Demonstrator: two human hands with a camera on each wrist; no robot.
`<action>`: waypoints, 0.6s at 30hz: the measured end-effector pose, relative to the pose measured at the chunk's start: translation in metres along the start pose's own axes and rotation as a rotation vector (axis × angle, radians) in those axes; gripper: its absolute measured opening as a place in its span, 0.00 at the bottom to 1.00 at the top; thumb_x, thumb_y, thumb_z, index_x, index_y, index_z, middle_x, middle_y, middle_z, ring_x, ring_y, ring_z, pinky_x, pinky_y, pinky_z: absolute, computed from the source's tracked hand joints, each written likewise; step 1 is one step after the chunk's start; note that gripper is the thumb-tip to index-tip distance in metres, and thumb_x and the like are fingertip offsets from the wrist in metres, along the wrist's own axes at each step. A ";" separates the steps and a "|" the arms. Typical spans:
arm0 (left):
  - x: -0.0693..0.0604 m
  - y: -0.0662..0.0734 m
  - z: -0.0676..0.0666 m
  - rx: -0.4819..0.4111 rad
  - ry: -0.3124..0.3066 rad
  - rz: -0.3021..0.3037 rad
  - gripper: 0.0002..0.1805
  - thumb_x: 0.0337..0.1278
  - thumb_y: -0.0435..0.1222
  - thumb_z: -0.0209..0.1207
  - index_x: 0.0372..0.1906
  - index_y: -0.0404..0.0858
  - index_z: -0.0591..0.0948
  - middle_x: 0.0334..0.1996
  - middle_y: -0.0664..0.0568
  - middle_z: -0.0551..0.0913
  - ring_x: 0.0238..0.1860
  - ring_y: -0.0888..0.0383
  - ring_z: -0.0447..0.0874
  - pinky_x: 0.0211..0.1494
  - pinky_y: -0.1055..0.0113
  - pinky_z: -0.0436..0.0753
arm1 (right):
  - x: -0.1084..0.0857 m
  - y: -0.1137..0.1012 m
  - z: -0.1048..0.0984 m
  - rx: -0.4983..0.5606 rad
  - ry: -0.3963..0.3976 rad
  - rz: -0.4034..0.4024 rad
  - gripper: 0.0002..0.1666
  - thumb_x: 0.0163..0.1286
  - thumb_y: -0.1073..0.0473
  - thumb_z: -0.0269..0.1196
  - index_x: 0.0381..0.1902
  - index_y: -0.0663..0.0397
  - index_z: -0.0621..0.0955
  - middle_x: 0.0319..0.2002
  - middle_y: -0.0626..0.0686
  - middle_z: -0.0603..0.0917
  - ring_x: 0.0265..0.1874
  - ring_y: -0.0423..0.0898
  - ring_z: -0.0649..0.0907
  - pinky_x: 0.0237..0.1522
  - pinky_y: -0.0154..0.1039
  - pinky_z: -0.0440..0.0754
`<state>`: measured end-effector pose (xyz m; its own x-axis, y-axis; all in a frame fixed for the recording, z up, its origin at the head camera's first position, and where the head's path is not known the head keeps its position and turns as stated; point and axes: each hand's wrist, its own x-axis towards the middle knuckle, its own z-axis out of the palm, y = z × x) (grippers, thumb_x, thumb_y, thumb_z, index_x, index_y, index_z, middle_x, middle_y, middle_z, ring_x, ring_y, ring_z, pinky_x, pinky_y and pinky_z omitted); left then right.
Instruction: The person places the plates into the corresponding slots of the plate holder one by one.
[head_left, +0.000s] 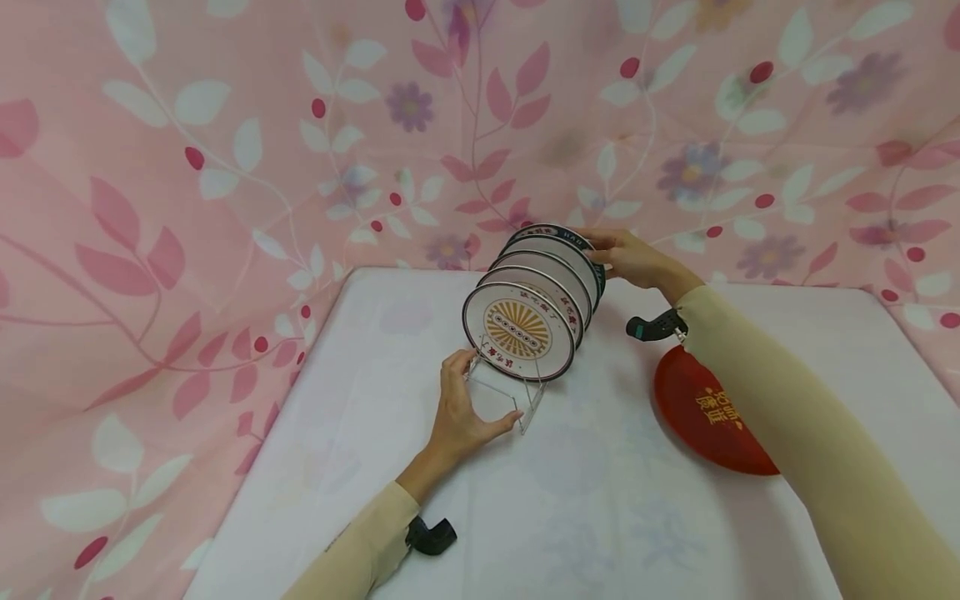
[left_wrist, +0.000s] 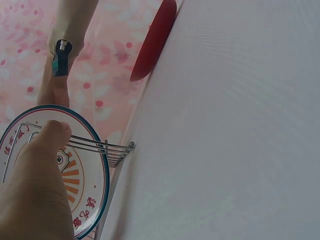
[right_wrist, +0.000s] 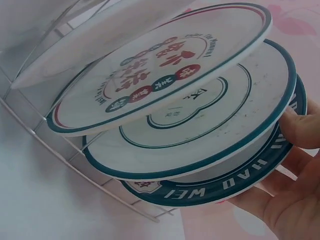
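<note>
Several round plates [head_left: 517, 331] with dark rims stand on edge, one behind another, in a metal wire dish rack [head_left: 533, 407]. The front plate shows an orange sunburst and red characters. My left hand [head_left: 459, 417] grips the near end of the rack, fingers at its left side and thumb at its right. At the far end, my right hand [head_left: 628, 260] holds the rearmost plate [right_wrist: 220, 188], which has a dark green lettered band. In the right wrist view the thumb lies at its rim and the fingers are behind it. Plates hide much of the rack.
A red dish [head_left: 697, 417] with gold characters lies on the white-covered table [head_left: 600, 517] at the right, partly hidden by my right sleeve [head_left: 780, 417]. A pink floral cloth [head_left: 262, 125] hangs behind the table's far edge and at the left.
</note>
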<state>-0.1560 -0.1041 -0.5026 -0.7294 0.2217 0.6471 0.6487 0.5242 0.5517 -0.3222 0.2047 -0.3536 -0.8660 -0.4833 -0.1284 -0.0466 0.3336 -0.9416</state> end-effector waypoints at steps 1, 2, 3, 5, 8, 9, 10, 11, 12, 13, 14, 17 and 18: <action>0.000 0.000 0.000 -0.001 -0.001 0.002 0.60 0.33 0.56 0.75 0.67 0.26 0.58 0.63 0.34 0.63 0.68 0.49 0.60 0.68 0.56 0.69 | 0.000 0.001 0.000 -0.003 0.007 -0.002 0.30 0.79 0.62 0.46 0.77 0.46 0.59 0.70 0.62 0.66 0.60 0.47 0.74 0.65 0.66 0.66; 0.000 0.000 0.001 -0.002 -0.002 0.004 0.60 0.33 0.56 0.75 0.67 0.26 0.58 0.63 0.34 0.63 0.67 0.49 0.60 0.68 0.56 0.69 | -0.001 0.001 0.001 -0.008 0.022 -0.003 0.30 0.79 0.62 0.46 0.77 0.46 0.59 0.70 0.62 0.67 0.60 0.47 0.74 0.65 0.66 0.66; 0.000 -0.001 0.001 -0.003 -0.002 0.007 0.60 0.33 0.56 0.75 0.67 0.26 0.58 0.63 0.34 0.63 0.67 0.49 0.60 0.68 0.56 0.70 | -0.001 0.002 0.001 -0.014 0.038 -0.005 0.30 0.79 0.62 0.46 0.76 0.46 0.60 0.70 0.62 0.67 0.59 0.47 0.75 0.65 0.66 0.66; 0.001 -0.002 0.002 -0.002 -0.001 0.012 0.60 0.33 0.56 0.75 0.67 0.26 0.58 0.63 0.34 0.63 0.67 0.49 0.61 0.67 0.56 0.70 | 0.000 0.003 0.003 -0.028 0.075 -0.010 0.29 0.79 0.61 0.46 0.76 0.47 0.60 0.69 0.62 0.68 0.57 0.46 0.76 0.64 0.66 0.68; 0.002 -0.005 0.001 0.002 0.003 0.014 0.60 0.33 0.56 0.75 0.67 0.27 0.58 0.63 0.34 0.63 0.67 0.49 0.61 0.67 0.57 0.70 | 0.002 0.003 0.007 -0.057 0.124 -0.011 0.29 0.79 0.61 0.46 0.76 0.46 0.61 0.67 0.62 0.71 0.55 0.48 0.78 0.62 0.62 0.72; 0.002 -0.006 0.001 0.002 0.005 0.014 0.60 0.33 0.56 0.75 0.67 0.27 0.58 0.63 0.34 0.63 0.67 0.49 0.61 0.67 0.57 0.70 | 0.003 0.003 0.008 -0.065 0.135 -0.011 0.29 0.79 0.61 0.46 0.76 0.46 0.61 0.68 0.62 0.70 0.57 0.49 0.78 0.63 0.61 0.72; 0.002 -0.007 0.000 0.003 0.008 0.013 0.60 0.33 0.56 0.75 0.67 0.27 0.58 0.63 0.34 0.63 0.67 0.49 0.61 0.68 0.57 0.70 | 0.003 0.002 0.009 -0.077 0.149 -0.005 0.29 0.79 0.60 0.47 0.76 0.46 0.61 0.69 0.62 0.69 0.59 0.51 0.76 0.63 0.60 0.72; 0.002 -0.007 0.000 0.002 0.011 0.013 0.60 0.33 0.56 0.75 0.67 0.27 0.58 0.63 0.34 0.63 0.67 0.49 0.61 0.68 0.57 0.70 | 0.003 0.002 0.011 -0.089 0.160 0.000 0.30 0.79 0.59 0.48 0.76 0.45 0.60 0.69 0.62 0.68 0.61 0.54 0.75 0.64 0.60 0.72; 0.001 -0.007 0.000 0.002 0.016 0.011 0.60 0.33 0.56 0.75 0.68 0.28 0.58 0.63 0.34 0.63 0.67 0.49 0.61 0.67 0.57 0.70 | 0.002 0.001 0.012 -0.102 0.173 0.004 0.31 0.79 0.58 0.49 0.77 0.45 0.59 0.70 0.63 0.67 0.63 0.56 0.73 0.65 0.60 0.71; 0.001 -0.007 -0.001 0.001 0.023 0.010 0.60 0.33 0.56 0.75 0.68 0.29 0.58 0.63 0.34 0.64 0.67 0.49 0.61 0.67 0.57 0.70 | 0.000 -0.001 0.014 -0.121 0.187 0.004 0.32 0.78 0.58 0.50 0.77 0.45 0.58 0.70 0.64 0.66 0.65 0.58 0.71 0.65 0.60 0.70; 0.000 -0.007 -0.001 0.000 0.030 0.009 0.60 0.33 0.55 0.75 0.68 0.29 0.58 0.63 0.34 0.64 0.67 0.49 0.61 0.67 0.57 0.70 | -0.003 -0.001 0.016 -0.142 0.207 -0.002 0.33 0.78 0.57 0.51 0.77 0.47 0.57 0.71 0.65 0.64 0.66 0.60 0.70 0.66 0.60 0.69; -0.001 -0.006 -0.001 0.003 0.048 0.006 0.60 0.32 0.55 0.75 0.69 0.32 0.58 0.63 0.34 0.65 0.66 0.49 0.62 0.66 0.57 0.70 | -0.023 0.001 0.017 -0.194 0.265 -0.014 0.34 0.77 0.57 0.52 0.77 0.49 0.58 0.71 0.66 0.64 0.66 0.64 0.70 0.66 0.61 0.69; -0.002 -0.006 -0.001 0.003 0.052 0.007 0.60 0.31 0.55 0.75 0.69 0.32 0.58 0.63 0.34 0.65 0.66 0.49 0.62 0.66 0.57 0.70 | -0.033 0.003 0.017 -0.218 0.277 -0.026 0.34 0.77 0.57 0.52 0.76 0.51 0.58 0.71 0.66 0.64 0.66 0.65 0.71 0.65 0.61 0.70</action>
<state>-0.1585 -0.1088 -0.5062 -0.7128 0.1821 0.6773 0.6528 0.5253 0.5458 -0.2854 0.2081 -0.3574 -0.9639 -0.2660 0.0119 -0.1495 0.5034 -0.8510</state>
